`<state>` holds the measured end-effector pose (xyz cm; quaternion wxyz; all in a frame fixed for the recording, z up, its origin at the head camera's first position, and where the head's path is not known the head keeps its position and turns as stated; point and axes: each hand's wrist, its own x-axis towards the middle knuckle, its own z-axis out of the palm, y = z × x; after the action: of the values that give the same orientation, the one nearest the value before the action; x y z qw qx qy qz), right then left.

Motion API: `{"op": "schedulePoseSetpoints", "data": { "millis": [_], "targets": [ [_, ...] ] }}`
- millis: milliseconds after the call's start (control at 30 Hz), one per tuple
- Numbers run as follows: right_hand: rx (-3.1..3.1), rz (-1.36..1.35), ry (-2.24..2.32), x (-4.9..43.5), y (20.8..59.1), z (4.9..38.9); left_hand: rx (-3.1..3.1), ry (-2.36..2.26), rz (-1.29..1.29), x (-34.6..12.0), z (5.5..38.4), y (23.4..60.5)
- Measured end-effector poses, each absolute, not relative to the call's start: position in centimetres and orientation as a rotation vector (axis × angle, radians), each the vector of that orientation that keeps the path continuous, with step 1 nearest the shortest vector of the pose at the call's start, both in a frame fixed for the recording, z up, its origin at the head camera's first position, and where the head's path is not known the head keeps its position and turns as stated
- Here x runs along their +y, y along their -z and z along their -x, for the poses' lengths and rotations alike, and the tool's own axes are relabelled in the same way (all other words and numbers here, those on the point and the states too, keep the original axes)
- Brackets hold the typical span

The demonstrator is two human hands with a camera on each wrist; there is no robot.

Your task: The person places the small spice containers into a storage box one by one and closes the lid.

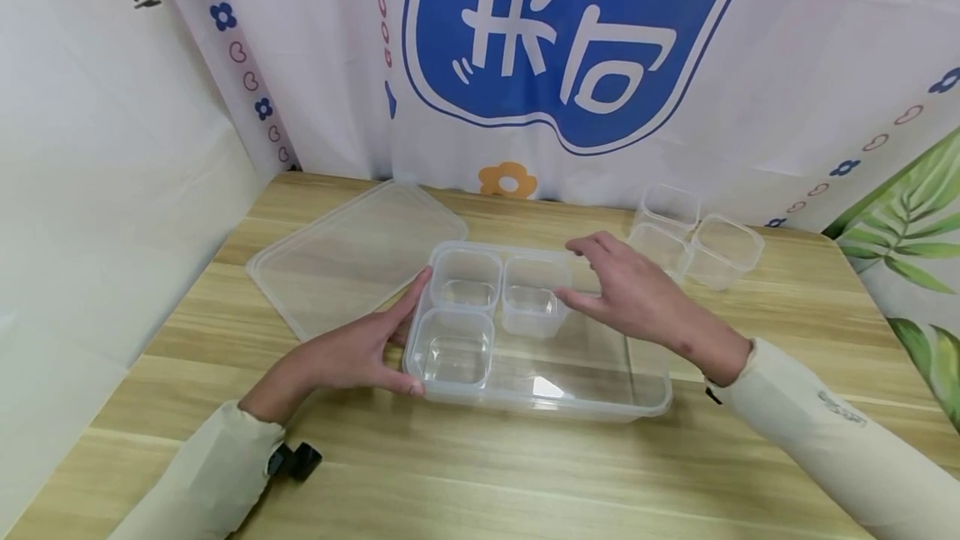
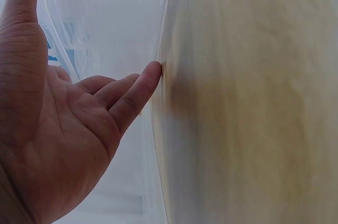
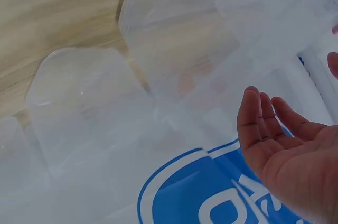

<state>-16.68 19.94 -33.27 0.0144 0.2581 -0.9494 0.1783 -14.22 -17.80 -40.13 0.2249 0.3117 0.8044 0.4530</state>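
A large clear plastic container stands on the table with three small clear cups in its left half. One cup fills the front left corner, a second cup the back left corner. The third cup sits right of the back one. My left hand steadies the container's left end, thumb at the front corner and fingers along the side. In the left wrist view its fingers are fairly straight. My right hand hovers over the container, thumb close by the third cup's right rim, fingers spread and loosely bent.
A flat clear lid lies behind and left of the container. Several more small clear cups stand together at the back right. A printed curtain hangs along the table's back edge.
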Motion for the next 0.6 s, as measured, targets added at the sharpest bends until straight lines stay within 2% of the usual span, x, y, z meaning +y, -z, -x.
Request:
{"op": "schedulePoseSetpoints", "data": {
  "millis": [300, 600],
  "targets": [
    [-2.899, -0.704, -0.627, 23.6, 32.2, 16.8, 2.237, -1.229, -0.860, -17.8, 14.2, 40.2],
    [-2.872, -0.570, -0.694, 28.5, 32.9, 17.0, 2.268, -1.189, -0.865, -17.8, 14.3, 40.0]
  ]
}}
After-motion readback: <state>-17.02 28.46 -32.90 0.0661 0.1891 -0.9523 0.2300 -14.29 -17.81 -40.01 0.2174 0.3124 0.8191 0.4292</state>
